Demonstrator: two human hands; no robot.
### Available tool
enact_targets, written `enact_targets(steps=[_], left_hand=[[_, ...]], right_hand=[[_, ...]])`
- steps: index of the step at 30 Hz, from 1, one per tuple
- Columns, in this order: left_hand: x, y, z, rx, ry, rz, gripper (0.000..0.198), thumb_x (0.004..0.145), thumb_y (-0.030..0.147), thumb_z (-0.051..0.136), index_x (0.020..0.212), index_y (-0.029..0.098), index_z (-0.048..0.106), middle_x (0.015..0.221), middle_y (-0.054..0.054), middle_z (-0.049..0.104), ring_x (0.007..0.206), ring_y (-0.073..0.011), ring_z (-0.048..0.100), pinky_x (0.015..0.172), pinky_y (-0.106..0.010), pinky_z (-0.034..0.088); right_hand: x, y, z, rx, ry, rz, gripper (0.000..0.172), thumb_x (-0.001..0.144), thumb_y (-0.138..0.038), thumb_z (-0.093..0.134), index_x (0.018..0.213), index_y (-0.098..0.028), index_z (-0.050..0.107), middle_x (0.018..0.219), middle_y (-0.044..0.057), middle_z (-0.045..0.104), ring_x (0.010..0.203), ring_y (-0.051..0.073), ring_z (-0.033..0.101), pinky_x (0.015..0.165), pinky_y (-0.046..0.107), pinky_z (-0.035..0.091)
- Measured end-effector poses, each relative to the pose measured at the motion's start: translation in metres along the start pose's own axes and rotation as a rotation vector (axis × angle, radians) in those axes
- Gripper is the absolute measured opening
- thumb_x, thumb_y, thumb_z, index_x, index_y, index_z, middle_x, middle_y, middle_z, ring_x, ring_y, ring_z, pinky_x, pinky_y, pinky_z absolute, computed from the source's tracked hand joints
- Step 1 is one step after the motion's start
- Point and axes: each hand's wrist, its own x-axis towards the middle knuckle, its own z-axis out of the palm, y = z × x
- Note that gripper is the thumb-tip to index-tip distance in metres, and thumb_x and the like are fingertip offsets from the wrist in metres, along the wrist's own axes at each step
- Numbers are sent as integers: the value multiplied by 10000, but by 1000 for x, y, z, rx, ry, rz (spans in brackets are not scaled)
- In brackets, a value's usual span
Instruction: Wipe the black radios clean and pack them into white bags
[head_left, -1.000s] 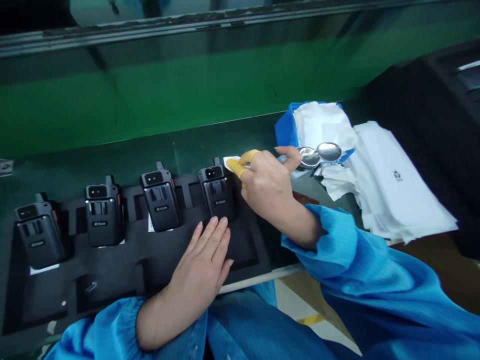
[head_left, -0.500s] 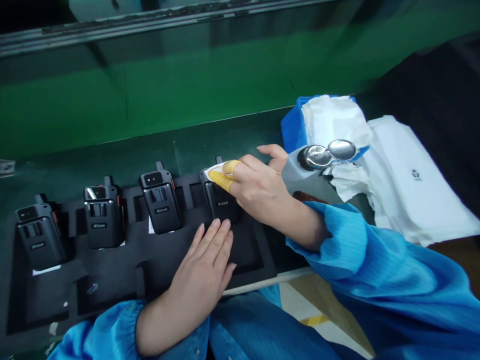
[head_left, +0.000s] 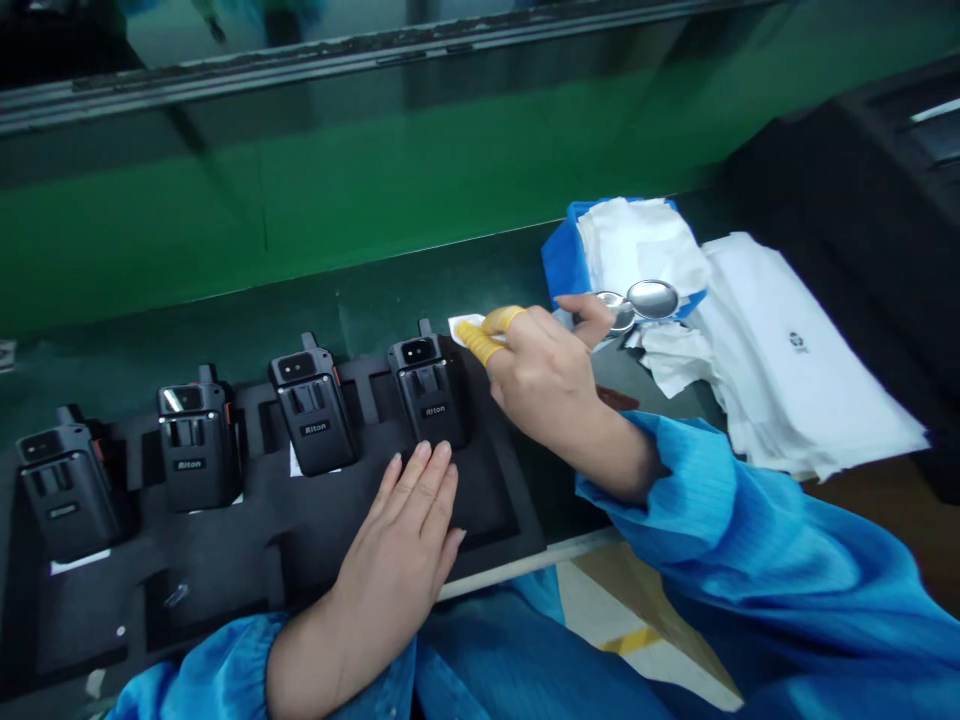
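Note:
Several black two-way radios marked "Riton" lie in a row in a black foam tray [head_left: 487,500]. My left hand [head_left: 405,530] lies flat with fingers outstretched, its fingertips at the lower end of the rightmost radio [head_left: 429,385]. Just right of that radio's top, my right hand [head_left: 536,375] pinches a small white cloth [head_left: 463,328] under two fingers in yellow finger cots. The cloth is apart from the radio. Left of it are a second radio [head_left: 311,410], a third radio [head_left: 195,440] and, at the far left, another radio [head_left: 71,490].
A blue bin [head_left: 566,255] holds white cloths [head_left: 637,245]. Before it, a dispenser with an open metal lid [head_left: 652,298] is partly behind my right hand. A stack of white bags [head_left: 795,350] lies at the right. A green panel [head_left: 420,180] rises behind the bench.
My right hand has moved right with the cloth, off the top of the rightmost radio, which now shows its dark window. My left hand stays at that radio's lower end.

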Motion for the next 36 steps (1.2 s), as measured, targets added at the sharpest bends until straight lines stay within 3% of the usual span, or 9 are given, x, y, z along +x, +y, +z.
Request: enact_targets(steps=[3,10,16,19,24,28,36], left_hand=[[-1,0,1,-21,1,-11,445,897,165,422,1333,76,425,1401,-182,494,1358,-274,390,1092,-491,388],[0,-2,2,-21,5,1,432,905,171,411,1326,73,426,1391,-194,500,1348,-278,404,1074,-486,409],[1,-2,1,10,12,16,412,912,185,414,1301,58,461,1399,-183,495,1333,-282,428,1065,-476,427],[0,-2,0,0,38,16,404,916,190,420,1291,51,478,1405,-186,488,1347,-285,409,1080,-482,410],[0,-2,0,-17,78,29,391,921,205,430,1261,28,510,1375,-208,512,1329,-301,433,1086,-496,395],[0,-3,2,-38,68,18,404,931,218,402,1281,41,499,1368,-194,524,1342,-289,416,1102,-501,373],[0,-4,4,-43,67,29,402,934,204,397,1282,23,488,1404,-212,477,1355,-295,394,1100,-498,372]], right_hand=[[9,-5,0,49,11,32,364,902,-112,373,672,-195,641,798,4,589,787,137,465,925,414,167],[11,-19,2,91,-81,-77,347,892,-95,402,677,-198,655,749,-17,570,762,122,454,927,402,132],[-7,-2,-9,28,19,-66,348,830,-68,405,560,-182,591,705,6,568,702,129,446,882,385,188],[-20,1,-18,-1,68,9,311,791,-50,418,616,-191,634,746,15,587,720,136,465,853,394,208],[-35,-24,-25,113,-14,-36,304,854,-99,424,736,-215,679,848,2,607,781,132,488,875,412,199],[-36,-45,-21,81,-13,-149,283,899,-144,460,751,-227,686,797,-20,610,771,116,475,925,382,166],[-42,-41,-21,-6,-39,-98,348,898,-112,422,640,-205,635,743,-22,591,758,122,465,926,379,143]])
